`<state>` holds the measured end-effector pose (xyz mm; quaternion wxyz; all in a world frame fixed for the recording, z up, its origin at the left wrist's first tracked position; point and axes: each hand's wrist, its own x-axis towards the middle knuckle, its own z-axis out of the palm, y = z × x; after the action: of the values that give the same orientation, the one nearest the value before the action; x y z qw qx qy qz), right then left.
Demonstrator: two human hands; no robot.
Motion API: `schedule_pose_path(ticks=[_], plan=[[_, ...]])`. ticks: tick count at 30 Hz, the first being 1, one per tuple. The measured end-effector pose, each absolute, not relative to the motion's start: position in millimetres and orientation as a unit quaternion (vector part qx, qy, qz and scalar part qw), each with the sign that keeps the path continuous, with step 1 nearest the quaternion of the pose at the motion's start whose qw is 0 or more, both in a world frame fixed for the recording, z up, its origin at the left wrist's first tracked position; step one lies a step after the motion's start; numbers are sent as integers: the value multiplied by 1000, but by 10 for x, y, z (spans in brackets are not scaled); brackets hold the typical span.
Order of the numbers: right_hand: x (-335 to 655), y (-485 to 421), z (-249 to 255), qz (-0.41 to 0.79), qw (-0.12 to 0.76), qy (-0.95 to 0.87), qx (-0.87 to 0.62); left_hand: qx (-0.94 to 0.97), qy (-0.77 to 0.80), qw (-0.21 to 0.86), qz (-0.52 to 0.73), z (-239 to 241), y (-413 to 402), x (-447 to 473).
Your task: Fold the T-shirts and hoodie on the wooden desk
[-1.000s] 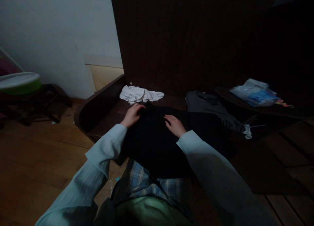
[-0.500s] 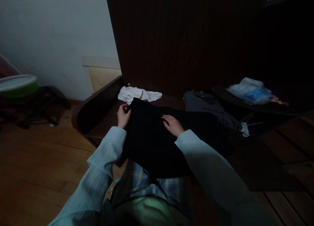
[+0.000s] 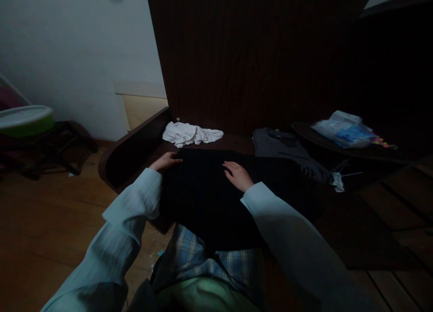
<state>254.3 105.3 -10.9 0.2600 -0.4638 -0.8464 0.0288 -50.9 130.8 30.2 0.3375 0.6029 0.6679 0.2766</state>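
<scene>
A black garment (image 3: 209,203) lies spread over the dark wooden bench and reaches towards my lap; its exact kind is too dark to make out. My left hand (image 3: 166,161) rests at its far left corner, with fingers stretched onto the cloth. Flat on the middle of the garment lies my right hand (image 3: 238,174), its fingers slightly apart. Behind the garment sits a crumpled white cloth (image 3: 191,134). A grey garment (image 3: 275,142) lies farther right, partly under or behind the black one.
The bench's curved side panel (image 3: 118,156) rises at the left. Plastic packs (image 3: 345,128) lie on a dark rounded surface at the right. A green tub with a pale top (image 3: 27,120) stands on a dark stool at the far left.
My left hand has lowered the garment's raised far left corner flat and straightened its fingers, moving slightly left. My right hand stays almost where it was.
</scene>
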Motion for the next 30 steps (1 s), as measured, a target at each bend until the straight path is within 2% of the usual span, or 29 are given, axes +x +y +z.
schedule_pose_path(ticks=[2, 5, 11, 17, 22, 30], plan=[[2539, 1049, -101, 27, 256, -848, -464, 579, 640, 397, 314, 283, 1337, -590], [2533, 1043, -94, 25, 256, -847, -465, 561, 614, 420, 363, 203, 1334, -638], [2534, 1044, -101, 23, 258, -848, -462, 601, 594, 335, 416, 41, 1265, -597], [2540, 1066, -133, 24, 262, -850, -456, 629, 570, 299, 436, -33, 1288, -644], [2545, 1068, -138, 21, 263, -849, -458, 651, 526, 314, 450, -58, 1299, -655], [2544, 1059, -114, 24, 257, -851, -457, 650, 540, 311, 435, -40, 1302, -648]])
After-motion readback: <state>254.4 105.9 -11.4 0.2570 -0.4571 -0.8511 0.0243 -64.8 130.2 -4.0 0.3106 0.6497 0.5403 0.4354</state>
